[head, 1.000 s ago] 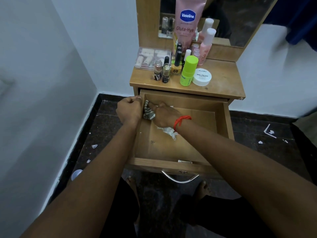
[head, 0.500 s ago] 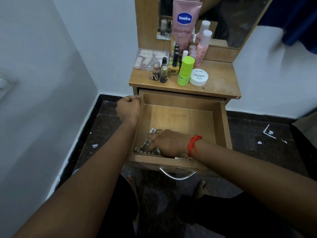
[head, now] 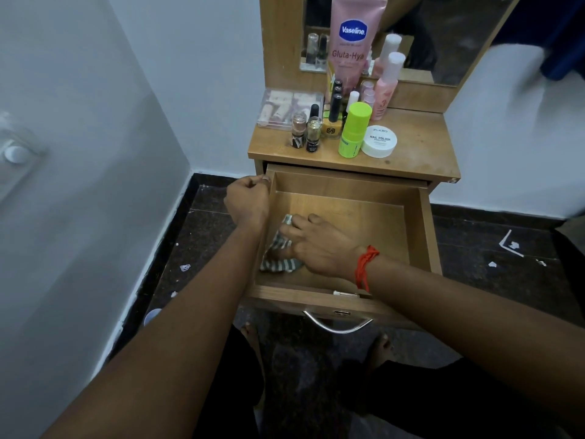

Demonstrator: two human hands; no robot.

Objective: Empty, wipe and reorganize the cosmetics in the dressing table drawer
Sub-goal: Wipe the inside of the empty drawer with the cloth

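Both hands are at the pulled-out light-wood drawer (head: 425, 229) of the dressing table. The left hand (head: 248, 201) is clenched on the rim at the drawer's far left corner, knuckles up, its forearm running straight in beside the left wall. The right hand (head: 319, 245) reaches across from the right, palm down. Its bent fingers bunch a grey-and-white striped cloth (head: 278, 263) against the drawer floor by the left wall, towards the front edge. I can see no cosmetics in the drawer. They stand on the left and middle of the wooden tabletop (head: 421, 153), a lime-green plastic bottle (head: 354, 129) among them. This looks like the wiping step. I'd press flat, work wall to wall and dig into the corners, the left hand bracing the drawer against sliding.
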